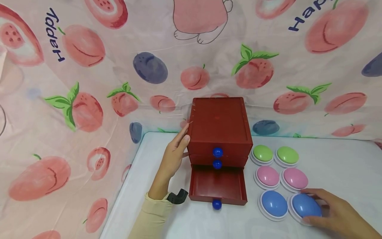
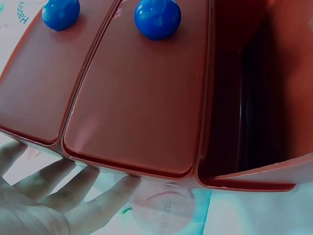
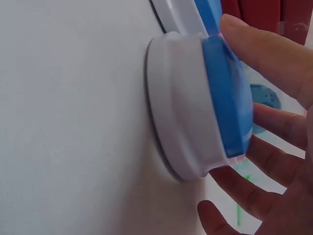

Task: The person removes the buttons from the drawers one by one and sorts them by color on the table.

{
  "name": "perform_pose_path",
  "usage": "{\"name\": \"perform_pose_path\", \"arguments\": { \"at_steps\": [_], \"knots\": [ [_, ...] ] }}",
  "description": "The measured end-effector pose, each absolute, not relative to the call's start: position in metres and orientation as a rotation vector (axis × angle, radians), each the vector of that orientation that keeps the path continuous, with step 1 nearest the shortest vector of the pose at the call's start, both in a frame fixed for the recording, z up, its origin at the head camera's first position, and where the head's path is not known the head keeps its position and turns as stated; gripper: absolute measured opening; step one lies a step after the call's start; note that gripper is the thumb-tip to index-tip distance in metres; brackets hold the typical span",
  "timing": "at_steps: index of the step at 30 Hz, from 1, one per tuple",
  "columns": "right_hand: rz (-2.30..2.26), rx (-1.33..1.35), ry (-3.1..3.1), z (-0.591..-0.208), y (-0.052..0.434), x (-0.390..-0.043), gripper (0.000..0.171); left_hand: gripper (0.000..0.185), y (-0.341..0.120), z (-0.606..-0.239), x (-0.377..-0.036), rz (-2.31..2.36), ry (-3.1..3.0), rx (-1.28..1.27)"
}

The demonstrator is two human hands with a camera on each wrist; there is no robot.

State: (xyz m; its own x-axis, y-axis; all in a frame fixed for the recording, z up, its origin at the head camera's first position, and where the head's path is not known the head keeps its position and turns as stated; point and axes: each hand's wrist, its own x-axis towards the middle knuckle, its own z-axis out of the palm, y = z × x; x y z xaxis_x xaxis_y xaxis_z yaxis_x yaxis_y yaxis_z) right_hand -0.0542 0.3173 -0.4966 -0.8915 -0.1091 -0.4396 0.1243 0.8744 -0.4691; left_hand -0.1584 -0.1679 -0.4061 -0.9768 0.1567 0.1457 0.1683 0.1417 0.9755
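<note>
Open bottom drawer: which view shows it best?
Head view: the bottom drawer shows whole, pulled out, with its blue knob. The left wrist view catches only a dark slice of its inside. The right wrist view doesn't clearly show it.

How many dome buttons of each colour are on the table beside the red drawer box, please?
Green buttons: 2
Pink buttons: 2
Blue buttons: 2
Total: 6, and the right hand grips one of the blue ones.
</note>
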Motion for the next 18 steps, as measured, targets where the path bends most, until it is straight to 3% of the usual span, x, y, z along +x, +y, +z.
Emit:
{"name": "perform_pose_path", "arguments": {
  "at_steps": [6,13,18],
  "knots": [
    [-0.700,-0.035,2.715,-0.486,0.313,-0.054,0.096,0.053,-0.168,-0.406,-0.158,-2.032,-2.361,-0.328],
    [-0.882,-0.264,3.030,-0.470,0.292,-0.053,0.063,0.053,-0.168,-0.406,-0.159,-2.027,-2.367,-0.336],
    [-1.082,-0.430,3.044,-0.458,0.268,-0.054,0.054,0.054,-0.167,-0.405,-0.158,-2.021,-2.372,-0.325]
  ]
}}
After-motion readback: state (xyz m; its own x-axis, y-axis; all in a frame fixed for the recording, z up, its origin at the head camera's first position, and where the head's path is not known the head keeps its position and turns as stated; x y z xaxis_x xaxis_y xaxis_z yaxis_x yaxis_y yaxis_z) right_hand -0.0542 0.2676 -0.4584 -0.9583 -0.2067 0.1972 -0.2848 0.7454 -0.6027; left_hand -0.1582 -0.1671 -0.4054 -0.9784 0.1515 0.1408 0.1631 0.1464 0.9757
